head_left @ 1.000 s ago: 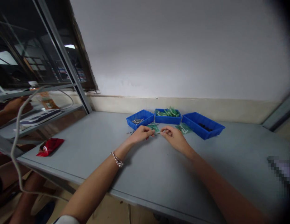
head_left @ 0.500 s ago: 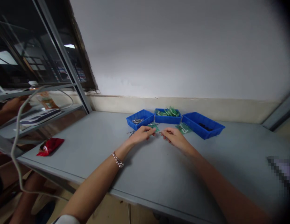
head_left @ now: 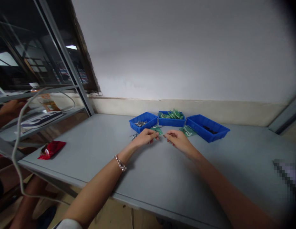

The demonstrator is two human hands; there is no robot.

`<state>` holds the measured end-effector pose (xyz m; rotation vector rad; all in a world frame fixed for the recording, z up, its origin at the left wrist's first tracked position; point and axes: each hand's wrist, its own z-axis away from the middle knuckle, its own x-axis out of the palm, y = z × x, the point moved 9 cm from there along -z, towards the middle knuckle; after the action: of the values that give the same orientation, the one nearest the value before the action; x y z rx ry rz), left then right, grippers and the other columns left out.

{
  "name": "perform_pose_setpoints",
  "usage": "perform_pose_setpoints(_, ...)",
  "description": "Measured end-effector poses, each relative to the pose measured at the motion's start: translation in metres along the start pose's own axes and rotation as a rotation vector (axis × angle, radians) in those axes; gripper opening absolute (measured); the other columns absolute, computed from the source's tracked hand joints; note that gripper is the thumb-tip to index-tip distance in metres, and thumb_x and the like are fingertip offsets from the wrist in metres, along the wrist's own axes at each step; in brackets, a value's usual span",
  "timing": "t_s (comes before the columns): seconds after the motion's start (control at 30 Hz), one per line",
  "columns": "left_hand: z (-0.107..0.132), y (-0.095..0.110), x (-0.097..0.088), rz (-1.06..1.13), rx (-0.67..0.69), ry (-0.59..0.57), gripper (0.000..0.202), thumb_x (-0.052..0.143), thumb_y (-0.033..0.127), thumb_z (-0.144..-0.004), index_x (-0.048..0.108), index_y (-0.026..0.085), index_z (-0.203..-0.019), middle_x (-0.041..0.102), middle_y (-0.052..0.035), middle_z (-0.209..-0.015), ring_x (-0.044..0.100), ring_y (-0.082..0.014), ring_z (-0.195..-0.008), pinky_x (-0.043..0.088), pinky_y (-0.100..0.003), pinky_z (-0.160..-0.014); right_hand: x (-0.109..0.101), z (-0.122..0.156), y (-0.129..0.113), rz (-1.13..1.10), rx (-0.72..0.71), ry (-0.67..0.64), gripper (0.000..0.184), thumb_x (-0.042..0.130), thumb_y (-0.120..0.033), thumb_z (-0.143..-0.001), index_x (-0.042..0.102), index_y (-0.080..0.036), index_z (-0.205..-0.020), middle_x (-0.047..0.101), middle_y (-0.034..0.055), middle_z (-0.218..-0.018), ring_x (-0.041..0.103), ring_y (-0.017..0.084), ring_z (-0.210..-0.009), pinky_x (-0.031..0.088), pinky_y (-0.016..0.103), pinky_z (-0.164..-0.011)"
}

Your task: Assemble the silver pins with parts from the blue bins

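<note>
Head view: nearest, the two bare forearms reach in from the bottom of the frame over the grey table (head_left: 148, 178), a beaded bracelet (head_left: 120, 163) on the left wrist, and a crumpled red packet (head_left: 51, 149) lies at the table's left end. At the centre, the right hand (head_left: 176, 139) has thumb and forefinger pressed together, apparently pinching a small dark piece (head_left: 164, 136) too tiny to identify; the left hand (head_left: 146, 136) faces it just across a narrow gap, fingers curled in, and I cannot tell whether they grip anything. Loose metal pieces (head_left: 134, 137) lie just left of the left hand, and a flat green piece (head_left: 157, 129) lies just beyond it; another green piece with white on it (head_left: 188, 130) is beyond the right hand. Farther, a row of three blue bins holds, in the left bin (head_left: 134, 126), small metal parts (head_left: 140, 123), in the middle bin (head_left: 171, 122), heaped green pieces (head_left: 173, 114), and in the right bin (head_left: 202, 132), dark parts (head_left: 209, 129). Behind stands the pale wall (head_left: 181, 57). The step in hand looks like fine fingertip handling; any next move would call for steady wrists and careful alignment across that gap.
</note>
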<state>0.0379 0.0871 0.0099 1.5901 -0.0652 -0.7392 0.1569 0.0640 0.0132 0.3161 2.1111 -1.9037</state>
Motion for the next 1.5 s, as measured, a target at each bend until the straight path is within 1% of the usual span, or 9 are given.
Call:
perform_pose_setpoints(0.27,0.0,0.003,0.001,0.024,0.031,-0.019,0.034,0.05,0.045,-0.072,0.057,0.012,-0.068,0.039,0.0044,-0.049,0.032,-0.0058,-0.045,0.023,-0.021,-0.045,0.002,0.001,-0.001,0.025,-0.014,-0.032,0.026,0.045,-0.039,-0.075,0.054,-0.016,-0.067,0.051,0.0004,-0.059,0.038,0.007,-0.044,0.027,0.02,-0.04)
perform_pose_setpoints(0.4,0.0,0.003,0.001,0.03,0.029,-0.008,0.037,0.047,0.048,-0.074,0.057,0.012,-0.07,0.039,0.0043,-0.049,0.031,-0.0057,-0.044,0.022,-0.021,-0.044,0.001,-0.001,0.001,0.028,-0.008,-0.024,0.026,0.045,-0.037,-0.076,0.055,-0.015,-0.067,0.05,0.0006,-0.058,0.037,0.007,-0.043,0.025,0.02,-0.038)
perform_pose_setpoints(0.6,-0.001,-0.003,-0.003,0.107,-0.023,0.046,0.043,0.04,0.052,-0.076,0.055,0.012,-0.069,0.052,-0.0012,-0.066,0.037,-0.0056,-0.048,0.023,-0.02,-0.043,0.001,0.0,0.0,0.015,0.007,-0.019,0.021,0.046,-0.033,-0.075,0.055,-0.015,-0.067,0.049,0.0002,-0.058,0.036,0.007,-0.043,0.026,0.02,-0.038)
perform_pose_setpoints(0.77,-0.003,-0.008,0.0,0.07,-0.034,0.026,0.043,0.042,0.051,-0.075,0.057,0.012,-0.068,0.043,0.0021,-0.052,0.034,-0.0063,-0.045,0.023,-0.02,-0.042,0.001,0.0,-0.001,0.017,0.0,-0.019,0.019,0.047,-0.03,-0.074,0.055,-0.015,-0.067,0.049,-0.0006,-0.056,0.036,0.007,-0.042,0.025,0.02,-0.038)
perform_pose_setpoints(1.03,-0.001,-0.003,0.005,0.017,-0.008,-0.033,0.038,0.045,0.047,-0.075,0.058,0.012,-0.066,0.039,0.0033,-0.048,0.032,-0.0058,-0.044,0.023,-0.02,-0.043,0.003,-0.002,-0.003,0.035,-0.035,-0.03,0.014,0.048,-0.028,-0.073,0.052,-0.016,-0.066,0.049,-0.0014,-0.056,0.037,0.007,-0.042,0.027,0.021,-0.04)
perform_pose_setpoints(1.2,-0.002,-0.002,0.004,0.004,0.041,-0.031,0.033,0.048,0.043,-0.074,0.057,0.012,-0.069,0.04,0.0034,-0.05,0.033,-0.0059,-0.045,0.024,-0.021,-0.044,0.0,-0.002,0.0,0.051,-0.036,0.002,0.021,0.047,-0.034,-0.074,0.055,-0.015,-0.074,0.05,-0.0008,-0.058,0.039,0.008,-0.043,0.029,0.021,-0.041)
perform_pose_setpoints(1.33,-0.002,0.0,0.005,0.0,0.071,-0.022,0.03,0.049,0.042,-0.074,0.057,0.014,-0.072,0.039,0.004,-0.05,0.031,-0.0056,-0.044,0.023,-0.021,-0.043,-0.002,-0.004,0.002,0.076,-0.066,0.023,0.029,0.043,-0.04,-0.076,0.056,-0.015,-0.07,0.05,0.0001,-0.057,0.04,0.009,-0.044,0.03,0.022,-0.042)
perform_pose_setpoints(1.43,0.0,0.005,0.004,-0.032,0.095,-0.017,0.028,0.049,0.041,-0.075,0.056,0.014,-0.072,0.039,0.004,-0.05,0.031,-0.0057,-0.044,0.023,-0.021,-0.043,-0.007,-0.004,-0.004,0.124,-0.117,0.09,0.025,0.044,-0.036,-0.075,0.055,-0.016,-0.067,0.051,-0.0001,-0.055,0.043,0.01,-0.047,0.033,0.023,-0.047)
perform_pose_setpoints(1.5,0.001,0.013,-0.004,-0.084,0.147,0.038,0.027,0.047,0.04,-0.076,0.056,0.014,-0.073,0.042,0.0028,-0.053,0.033,-0.0062,-0.046,0.026,-0.021,-0.044,-0.013,0.0,-0.014,0.186,-0.174,0.169,0.022,0.045,-0.034,-0.075,0.055,-0.016,-0.066,0.053,0.0,-0.056,0.047,0.012,-0.051,0.035,0.024,-0.05)
